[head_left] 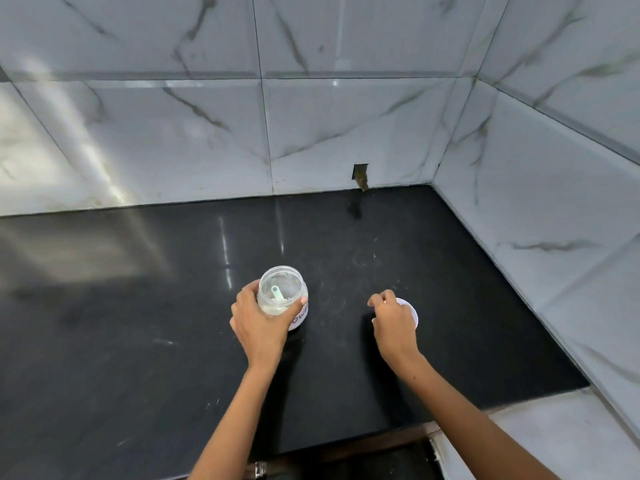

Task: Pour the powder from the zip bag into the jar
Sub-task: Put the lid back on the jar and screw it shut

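Open jar (282,295) upright in left hand's (259,323) grip; right hand (393,318) loosely curled over white lid (412,311).

On the black counter (173,306), the left hand (258,320) wraps around an open clear jar (282,297) (a pale scoop (277,293) lies inside it). The right hand (391,318) rests over a white lid (410,311) nearby.

Clear jar (282,294), upright, open, scoop inside, white label
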{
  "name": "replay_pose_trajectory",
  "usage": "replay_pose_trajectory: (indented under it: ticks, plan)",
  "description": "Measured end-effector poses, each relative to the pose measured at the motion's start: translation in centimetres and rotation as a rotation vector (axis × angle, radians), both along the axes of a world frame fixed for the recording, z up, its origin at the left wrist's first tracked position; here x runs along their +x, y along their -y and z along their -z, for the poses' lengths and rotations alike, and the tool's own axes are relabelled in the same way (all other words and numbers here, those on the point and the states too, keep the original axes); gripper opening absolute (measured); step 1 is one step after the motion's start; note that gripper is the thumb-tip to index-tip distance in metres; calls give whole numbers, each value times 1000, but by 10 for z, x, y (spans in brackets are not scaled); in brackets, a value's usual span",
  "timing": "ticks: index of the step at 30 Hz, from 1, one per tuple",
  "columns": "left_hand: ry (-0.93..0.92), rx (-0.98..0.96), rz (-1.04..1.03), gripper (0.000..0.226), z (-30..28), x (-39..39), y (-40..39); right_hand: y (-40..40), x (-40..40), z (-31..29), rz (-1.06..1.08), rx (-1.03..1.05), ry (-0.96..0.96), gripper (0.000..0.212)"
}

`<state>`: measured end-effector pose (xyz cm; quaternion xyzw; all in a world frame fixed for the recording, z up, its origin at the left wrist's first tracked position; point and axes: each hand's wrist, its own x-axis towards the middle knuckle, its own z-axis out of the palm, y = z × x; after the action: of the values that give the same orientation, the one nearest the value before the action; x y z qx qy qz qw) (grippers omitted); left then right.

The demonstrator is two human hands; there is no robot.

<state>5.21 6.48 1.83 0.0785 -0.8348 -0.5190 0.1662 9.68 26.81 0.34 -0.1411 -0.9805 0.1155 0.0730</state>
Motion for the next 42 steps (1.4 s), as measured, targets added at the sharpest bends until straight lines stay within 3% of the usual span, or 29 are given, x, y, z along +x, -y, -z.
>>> replay_pose_trajectory:
  ticks: [6, 10, 14, 19, 23, 26, 29, 33, 36, 42]
  plan:
    - [-18, 17, 57, 65, 6, -10, 4, 26, -14, -17, -107, -201, -221, 25]
    - [-9, -4, 74, 66, 7, -11, 6, 47, -26, -56, -199, -536, -401, 23]
    - [-1, -10, 76, 68, 5, -11, 8, 63, -37, -86, -301, -832, -461, 20]
    - [3, -8, 72, 70, 4, -10, 7, 70, -50, -106, -221, -1419, -310, 21]
    - [3, -12, 68, 71, 3, -9, 7, 73, -62, -102, 113, -1883, -9, 16]
    - [-3, -12, 64, 70, 3, -10, 8, 75, -67, -93, 297, -2039, 150, 11]
    - [-15, -8, 56, 70, 4, -9, 8, 70, -70, -84, 328, -2014, 208, 10]
    - [-21, -3, 50, 70, 4, -9, 8, 65, -73, -82, 274, -1795, 259, 12]
    - [-14, 1, 51, 69, 4, -10, 7, 72, -73, -85, 206, -1615, 179, 4]
    - [2, 10, 58, 69, 5, -9, 8, 87, -66, -87, -139, -834, 27, 39]
